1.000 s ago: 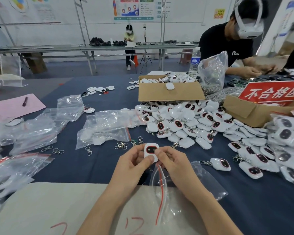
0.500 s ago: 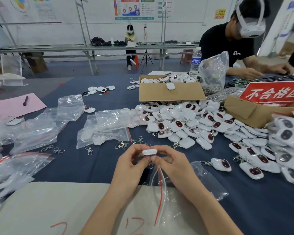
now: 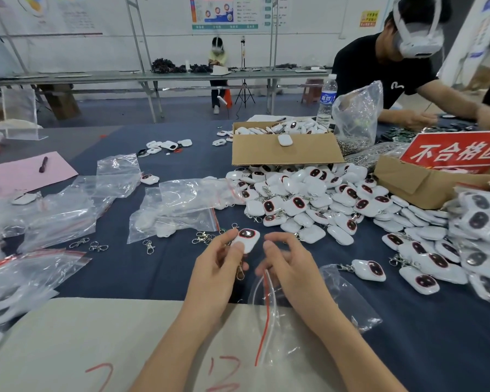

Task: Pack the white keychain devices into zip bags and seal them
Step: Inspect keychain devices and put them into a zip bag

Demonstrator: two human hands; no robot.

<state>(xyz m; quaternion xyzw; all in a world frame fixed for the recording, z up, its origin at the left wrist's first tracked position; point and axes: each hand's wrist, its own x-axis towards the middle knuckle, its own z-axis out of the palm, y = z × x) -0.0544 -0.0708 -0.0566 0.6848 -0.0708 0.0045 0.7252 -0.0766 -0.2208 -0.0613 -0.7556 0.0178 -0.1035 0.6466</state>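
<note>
Item 1. Left hand (image 3: 218,267): grips one keychain device (image 3: 246,240), thumb pressed on its lower face, dark window tilted up and away from me. Its metal clasp (image 3: 240,274) hangs free below the grip, against the palm.

Item 2. Right hand (image 3: 292,267): just beside the held device, apart from it, fingers curled. The zip bag (image 3: 348,301) has its mouth rising up under this hand. I cannot tell whether the fingers actually pinch the rim.

Item 3. Red seal strip (image 3: 266,318): runs from under the right hand back toward me, looped, so I judge the mouth is open and the device is not yet inside.

Risks, as I judge them:
- The dangling clasp may catch the bag rim on entry and fold the mouth shut.
- If the right hand has no real hold, the film will slide away when the device pushes in.
- A clasp or film caught in the strip would leave the seal partly open.
- Loose clasps (image 3: 203,237) just beyond the left grip, and the heap of devices (image 3: 309,199) beyond the right, could be swept or picked up double.
</note>
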